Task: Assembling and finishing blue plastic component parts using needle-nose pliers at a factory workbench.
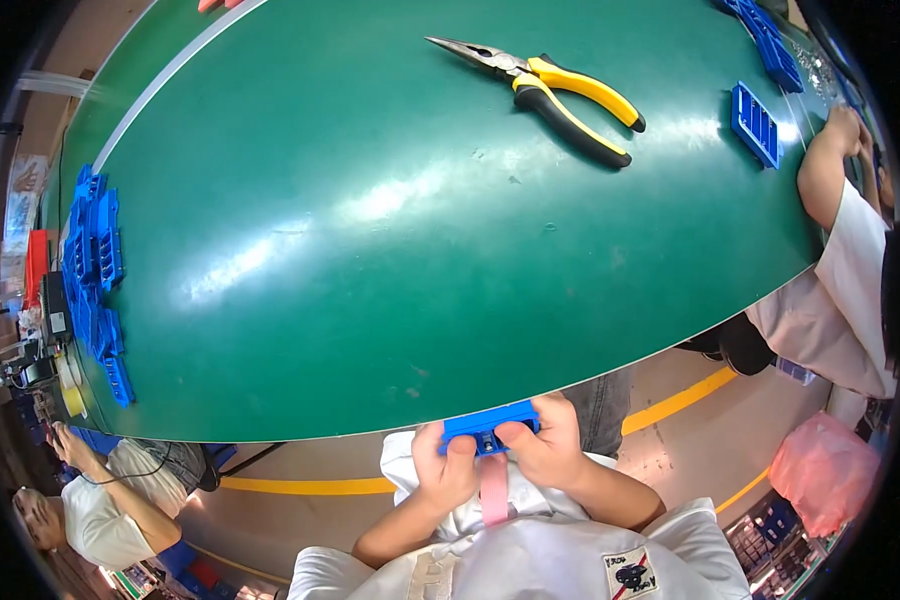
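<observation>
Head view, looking down over the near edge of a green tabletop (390,250). Both hands work below that edge, close to the body. The left hand (446,470) and right hand (543,445) are each clamped on one small blue plastic part (489,425), thumbs pressed on its near face and fingers curled behind; the part is held level betw. the two hands, w/ its long side running left-right, prob. so both thumbs can bear on the dark centre piece. A pink strip (494,490) hangs down from beneath the part, betw. the wrists; whether it is attached to the part cannot be told.

On the tabletop, far right of centre: long-nose pliers (550,85) w/ yellow-and-black grips, lying flat, jaws nearly shut and pointing left, well apart from the hands, as if parked within reach. Right of the pliers, a blue slotted tray (755,125) lies flat near a co-worker's arm (828,165). At the far right corner, more blue pieces (770,40). Along the left edge, a stack of blue parts (95,260) runs near-to-far, likely stock kept clear of the centre.

Below the tabletop: a yellow floor line (310,486), a pink bag (825,470) at the right, a second seated person (110,510) at the near left.
</observation>
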The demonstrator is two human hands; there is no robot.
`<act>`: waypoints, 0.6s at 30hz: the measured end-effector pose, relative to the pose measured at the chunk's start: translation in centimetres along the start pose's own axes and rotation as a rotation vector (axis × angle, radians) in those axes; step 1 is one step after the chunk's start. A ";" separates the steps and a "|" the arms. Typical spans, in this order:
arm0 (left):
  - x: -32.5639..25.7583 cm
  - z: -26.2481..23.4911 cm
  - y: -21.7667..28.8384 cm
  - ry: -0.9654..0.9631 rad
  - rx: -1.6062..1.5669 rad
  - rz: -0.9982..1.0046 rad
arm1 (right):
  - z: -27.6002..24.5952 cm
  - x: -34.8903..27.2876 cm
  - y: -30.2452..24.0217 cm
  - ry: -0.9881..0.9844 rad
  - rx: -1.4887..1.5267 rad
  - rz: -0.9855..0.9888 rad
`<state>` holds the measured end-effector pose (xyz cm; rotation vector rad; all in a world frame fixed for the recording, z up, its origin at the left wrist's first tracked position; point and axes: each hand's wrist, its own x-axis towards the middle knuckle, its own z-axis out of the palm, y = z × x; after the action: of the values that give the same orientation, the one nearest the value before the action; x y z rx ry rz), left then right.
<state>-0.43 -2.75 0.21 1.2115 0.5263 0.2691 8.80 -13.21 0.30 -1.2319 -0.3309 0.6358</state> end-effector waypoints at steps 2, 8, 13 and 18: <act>0.2 0.2 0.2 0.006 0.045 0.002 | 0.1 -0.3 0.0 0.022 -0.013 0.040; 1.0 0.8 0.7 0.063 0.229 0.109 | 0.3 -0.4 -0.7 0.066 -0.063 0.085; 0.5 1.3 1.9 0.108 0.208 -0.031 | 0.7 -0.3 -2.0 0.077 -0.133 0.135; -0.4 2.1 3.7 0.163 -0.028 -0.283 | 1.8 -0.2 -4.0 0.143 -0.046 0.366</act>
<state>0.62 -3.35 4.29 1.0776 0.8240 0.1338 8.75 -12.74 4.62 -1.3871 0.0022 0.8515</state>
